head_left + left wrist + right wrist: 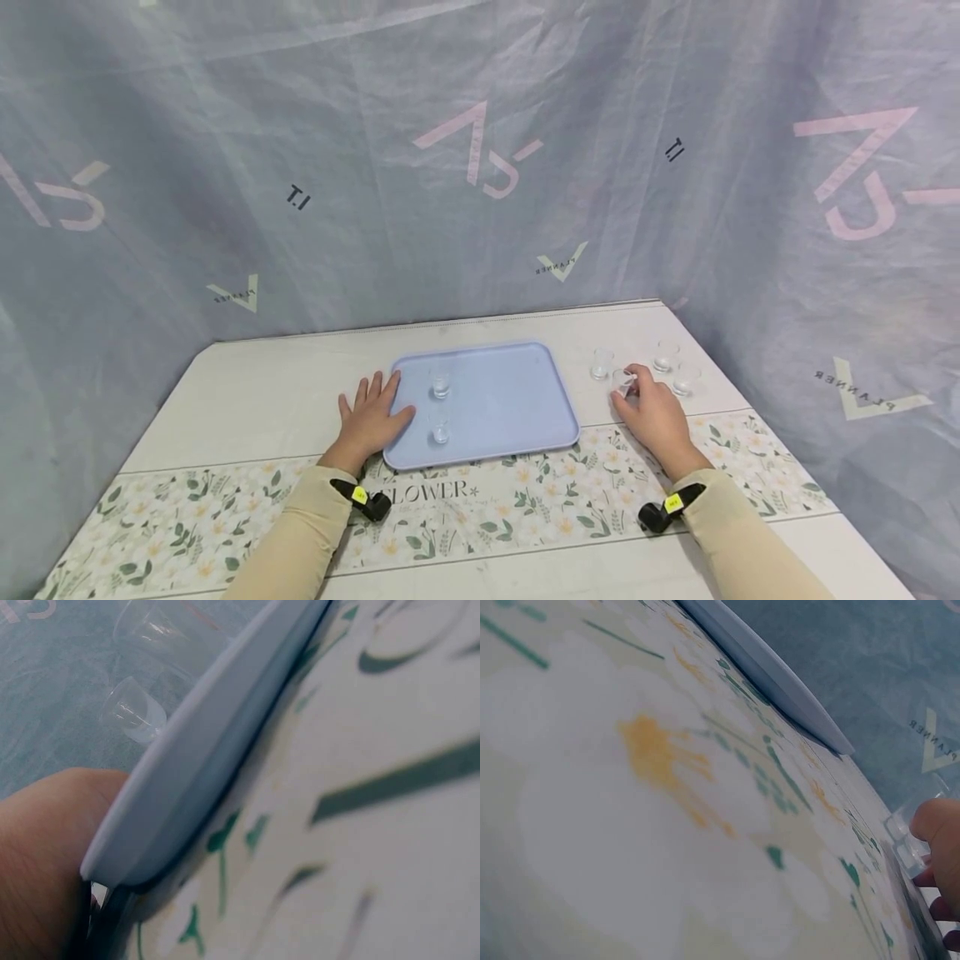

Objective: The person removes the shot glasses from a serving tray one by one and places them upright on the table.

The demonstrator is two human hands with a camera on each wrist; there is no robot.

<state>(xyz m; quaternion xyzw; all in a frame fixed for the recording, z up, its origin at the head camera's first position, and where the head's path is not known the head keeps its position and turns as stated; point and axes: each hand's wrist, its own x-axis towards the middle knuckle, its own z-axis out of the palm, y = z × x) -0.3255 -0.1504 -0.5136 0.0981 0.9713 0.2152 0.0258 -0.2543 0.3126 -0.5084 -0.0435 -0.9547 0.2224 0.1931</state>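
The right hand pinches a small clear glass on the bench, just right of the blue tray. The left hand lies flat and relaxed, fingers straight against the tray's left edge.

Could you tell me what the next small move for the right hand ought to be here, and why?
Probably lift the small glass that the right hand pinches and carry it left onto the blue tray. Two glasses already stand on the tray, three more wait on the table beside the hand, and the left hand rests flat at the tray's edge, seemingly steadying it.
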